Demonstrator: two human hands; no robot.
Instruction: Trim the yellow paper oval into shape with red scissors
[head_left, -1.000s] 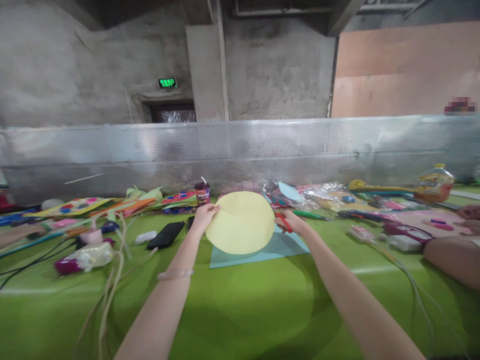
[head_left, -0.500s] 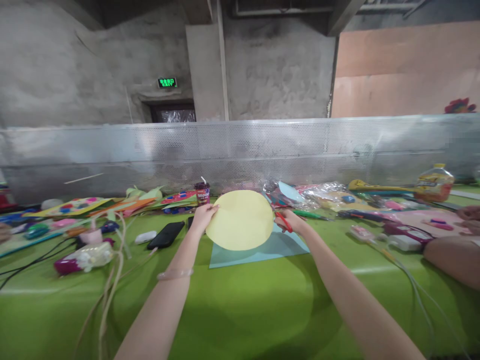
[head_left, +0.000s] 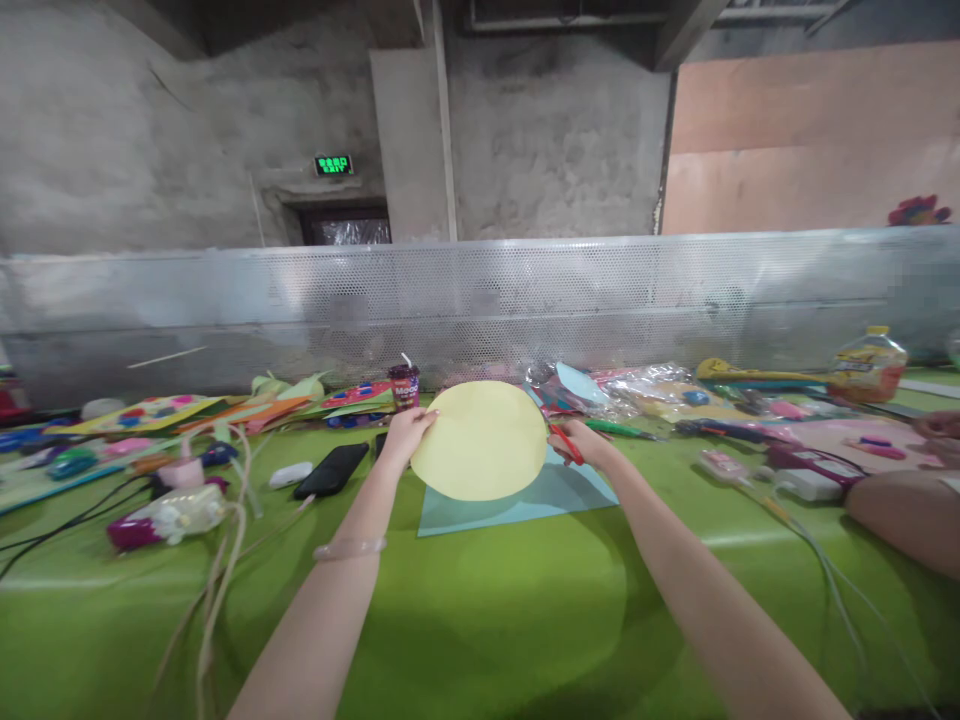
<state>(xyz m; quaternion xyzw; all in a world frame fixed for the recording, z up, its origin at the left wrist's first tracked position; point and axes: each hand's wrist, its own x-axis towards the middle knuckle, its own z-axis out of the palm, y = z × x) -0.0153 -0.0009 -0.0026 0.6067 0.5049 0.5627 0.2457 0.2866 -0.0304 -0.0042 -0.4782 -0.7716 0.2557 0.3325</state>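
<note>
My left hand (head_left: 407, 432) pinches the left edge of a round yellow paper disc (head_left: 480, 440) and holds it up above the green table (head_left: 480, 610). Red-handled scissors (head_left: 564, 443) sit in my right hand (head_left: 583, 441), their blades at the disc's right edge. Under the disc lies a light blue paper sheet (head_left: 540, 497), flat on the table.
A black phone (head_left: 331, 470) and a white object lie left of my left arm, with cords and a bottle further left. A dark cup (head_left: 404, 384), coloured paper pieces and plastic bags line the back. Another person's arm (head_left: 900, 515) rests at the right. A perforated metal panel (head_left: 480, 290) stands behind.
The yellow disc has risen slightly and shifted a little; both hands stay at its edges.
</note>
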